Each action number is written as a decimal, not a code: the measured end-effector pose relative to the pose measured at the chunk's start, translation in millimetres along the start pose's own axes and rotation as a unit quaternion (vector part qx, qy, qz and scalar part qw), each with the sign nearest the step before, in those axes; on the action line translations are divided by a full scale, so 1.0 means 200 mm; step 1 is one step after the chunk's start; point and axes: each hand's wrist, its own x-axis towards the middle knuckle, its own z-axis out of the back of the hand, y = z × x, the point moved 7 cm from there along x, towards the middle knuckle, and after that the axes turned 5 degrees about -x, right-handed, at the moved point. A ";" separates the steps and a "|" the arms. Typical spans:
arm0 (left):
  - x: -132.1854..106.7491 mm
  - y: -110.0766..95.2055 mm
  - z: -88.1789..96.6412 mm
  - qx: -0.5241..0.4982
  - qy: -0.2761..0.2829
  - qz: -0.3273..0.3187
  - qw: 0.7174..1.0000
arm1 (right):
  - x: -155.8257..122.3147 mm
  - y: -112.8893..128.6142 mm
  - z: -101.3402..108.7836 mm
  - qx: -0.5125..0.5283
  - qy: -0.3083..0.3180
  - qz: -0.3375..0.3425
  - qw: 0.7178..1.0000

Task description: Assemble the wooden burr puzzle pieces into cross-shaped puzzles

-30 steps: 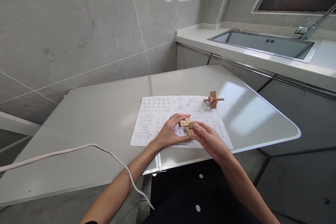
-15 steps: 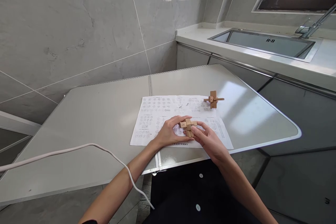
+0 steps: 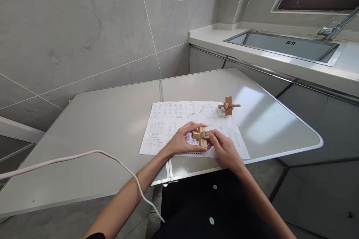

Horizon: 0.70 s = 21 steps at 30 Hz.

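Note:
A light wooden interlocking puzzle (image 3: 202, 136) is held between both hands just above a printed instruction sheet (image 3: 157, 119). My left hand (image 3: 182, 140) grips it from the left, fingers on its far side and thumb on its near side. My right hand (image 3: 223, 147) closes on the right part of the puzzle, thumb and fingertips at a block end marked with a dark "2"-like sign. Some right fingertips are hidden behind the wood. A second, darker wooden puzzle (image 3: 229, 105) with crossing pieces lies on the sheet's far right corner.
The folding table (image 3: 112, 127) has a metal-trimmed edge and a centre seam. A white cable (image 3: 95, 152) runs across its left side and over my left forearm. Beyond the table at right stands a counter (image 3: 204, 36) with a sink (image 3: 280, 44) and a faucet (image 3: 332, 31).
My right thumb has shifted right, off the puzzle's middle, and the marked block end now shows facing up. My left hand keeps nearly the same grip.

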 end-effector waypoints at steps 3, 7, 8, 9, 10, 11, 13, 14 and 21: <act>0.00 -0.01 -0.01 0.016 0.013 -0.004 1.000 | 0.00 -0.03 -0.02 0.040 0.037 -0.024 0.998; 0.00 0.00 -0.03 0.030 0.025 -0.002 0.999 | 0.00 -0.09 -0.02 0.058 0.055 -0.049 0.996; 0.00 0.01 -0.03 0.031 0.022 0.002 0.999 | 0.01 -0.10 0.00 0.044 0.046 -0.050 0.997; 0.00 0.02 -0.02 0.031 0.014 0.006 0.999 | 0.02 -0.11 0.03 0.025 0.031 -0.051 0.998; 0.00 0.03 -0.01 0.031 0.002 0.011 0.999 | 0.03 -0.12 0.07 0.003 0.010 -0.054 0.999; 0.01 0.05 0.00 0.032 -0.013 0.018 0.999 | 0.04 -0.13 0.11 -0.022 -0.012 -0.058 0.998; 0.01 0.07 0.03 0.041 -0.048 0.036 0.997 | 0.06 -0.16 0.22 -0.087 -0.059 -0.069 0.992; 0.01 0.09 0.04 0.047 -0.066 0.047 0.996 | 0.07 -0.17 0.27 -0.126 -0.076 -0.077 0.986; 0.01 0.11 0.06 0.084 -0.083 0.094 0.989 | 0.16 -0.28 0.60 -0.304 -0.171 -0.138 0.927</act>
